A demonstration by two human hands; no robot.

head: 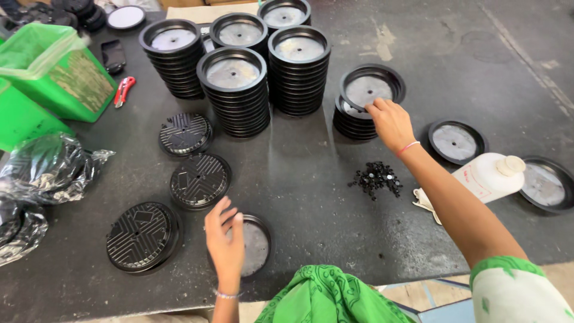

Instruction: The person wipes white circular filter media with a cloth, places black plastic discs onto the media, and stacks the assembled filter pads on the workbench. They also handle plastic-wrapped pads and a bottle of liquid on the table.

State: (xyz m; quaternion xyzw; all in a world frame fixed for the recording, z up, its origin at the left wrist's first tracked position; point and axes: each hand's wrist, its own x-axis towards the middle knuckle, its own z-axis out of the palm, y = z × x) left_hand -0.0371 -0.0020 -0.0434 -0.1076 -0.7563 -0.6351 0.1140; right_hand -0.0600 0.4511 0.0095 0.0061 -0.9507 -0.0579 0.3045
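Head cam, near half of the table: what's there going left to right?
Clear plastic bags → ribbed black disc → left hand on an open black dish → pile of small black parts → white bottle → dish at the right edge. The right hand reaches farther back, to a tilted dish.

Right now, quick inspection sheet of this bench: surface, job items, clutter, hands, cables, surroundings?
Surface: dark table, scuffed and stained.
Job's things: tilted black tray on a short stack; single tray at the near edge; tall tray stacks; three ribbed discs.
Clutter: pile of small black parts, white bottle, red cutter, green bins, plastic bags.
Hands: right hand touches the tilted tray's rim; left hand rests on the single tray.
Cables: nothing seen.
Surroundings: concrete floor.
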